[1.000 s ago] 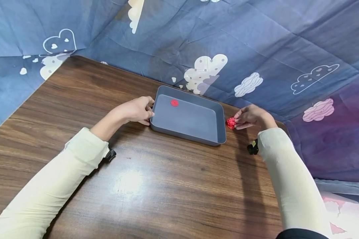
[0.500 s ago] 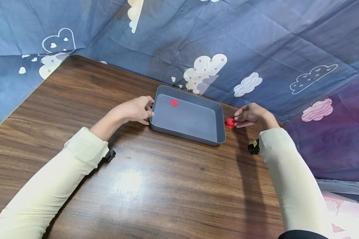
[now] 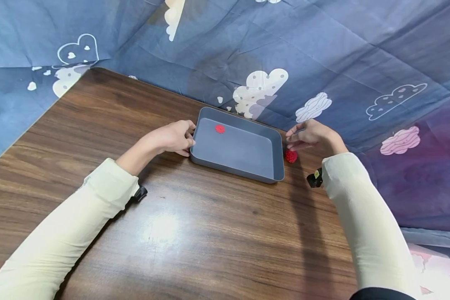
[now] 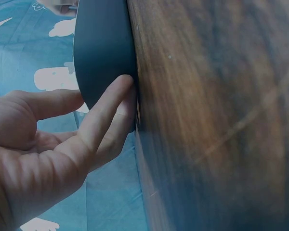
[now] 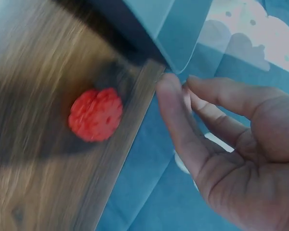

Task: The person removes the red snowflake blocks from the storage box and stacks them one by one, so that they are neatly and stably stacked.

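Note:
A shallow grey rectangular tray (image 3: 240,146) stands near the back of the wooden table. My left hand (image 3: 174,138) is at its left end. In the left wrist view, two fingers (image 4: 108,103) lie extended along the tray's outer wall and another digit meets the rim. One flat red notched disc (image 3: 219,129) lies inside the tray, toward its back left. Several similar red discs sit in a small pile (image 5: 96,115) on the table just right of the tray. My right hand (image 3: 308,135) hovers behind and above that pile, its fingertips close together with nothing visible between them.
The wooden table (image 3: 225,233) extends toward me and to the left. A blue curtain with cloud prints (image 3: 202,50) hangs right behind the table's back edge, close to the tray and my right hand.
My right hand has let go of the red disc pile and moved back, away from it. The pile stays on the table. My left hand and the tray have not moved.

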Motion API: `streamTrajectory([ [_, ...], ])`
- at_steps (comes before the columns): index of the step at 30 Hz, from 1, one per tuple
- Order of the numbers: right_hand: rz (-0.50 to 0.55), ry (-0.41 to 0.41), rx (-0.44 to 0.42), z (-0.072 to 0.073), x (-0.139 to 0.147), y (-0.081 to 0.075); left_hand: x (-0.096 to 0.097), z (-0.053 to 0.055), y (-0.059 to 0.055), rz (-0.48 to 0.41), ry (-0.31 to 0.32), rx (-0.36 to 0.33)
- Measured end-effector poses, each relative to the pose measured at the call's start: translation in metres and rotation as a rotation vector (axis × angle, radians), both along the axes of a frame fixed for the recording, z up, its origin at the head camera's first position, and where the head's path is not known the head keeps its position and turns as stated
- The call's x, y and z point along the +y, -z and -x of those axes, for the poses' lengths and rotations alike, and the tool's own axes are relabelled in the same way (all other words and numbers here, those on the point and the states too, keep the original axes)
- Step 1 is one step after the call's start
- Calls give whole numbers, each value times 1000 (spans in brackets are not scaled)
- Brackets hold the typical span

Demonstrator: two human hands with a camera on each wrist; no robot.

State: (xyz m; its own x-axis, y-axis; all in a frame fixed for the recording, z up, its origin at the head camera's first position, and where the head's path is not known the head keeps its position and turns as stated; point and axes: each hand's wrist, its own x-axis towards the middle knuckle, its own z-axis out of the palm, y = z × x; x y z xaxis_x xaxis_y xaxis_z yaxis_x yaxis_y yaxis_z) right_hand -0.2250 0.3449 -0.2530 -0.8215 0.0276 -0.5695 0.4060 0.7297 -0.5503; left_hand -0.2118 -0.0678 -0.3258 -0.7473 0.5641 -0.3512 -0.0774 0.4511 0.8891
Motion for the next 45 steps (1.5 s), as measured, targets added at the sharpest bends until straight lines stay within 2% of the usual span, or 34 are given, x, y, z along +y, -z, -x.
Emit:
streamTrajectory([
  [10, -14, -100, -12, 15, -31, 9, -1, 3, 5, 16, 1, -2],
  [17, 2, -102, -54, 23, -63, 31, -1, 4, 7, 21, -6, -5],
  [22, -2, -136, -30, 32, -89, 43, 1, 3, 8, 24, -6, -5],
  [27, -14, -198, -10, 42, -110, 42, 2, 3, 6, 45, -4, 6],
  [31, -17, -214, -13, 48, -128, 41, 2, 4, 4, 50, -10, 3],
  [38, -7, -267, 10, 55, -157, 46, 0, 4, 3, 56, -10, 12],
  [45, -139, -357, 86, 57, -176, 52, 1, 5, 3, 51, -12, 1],
])
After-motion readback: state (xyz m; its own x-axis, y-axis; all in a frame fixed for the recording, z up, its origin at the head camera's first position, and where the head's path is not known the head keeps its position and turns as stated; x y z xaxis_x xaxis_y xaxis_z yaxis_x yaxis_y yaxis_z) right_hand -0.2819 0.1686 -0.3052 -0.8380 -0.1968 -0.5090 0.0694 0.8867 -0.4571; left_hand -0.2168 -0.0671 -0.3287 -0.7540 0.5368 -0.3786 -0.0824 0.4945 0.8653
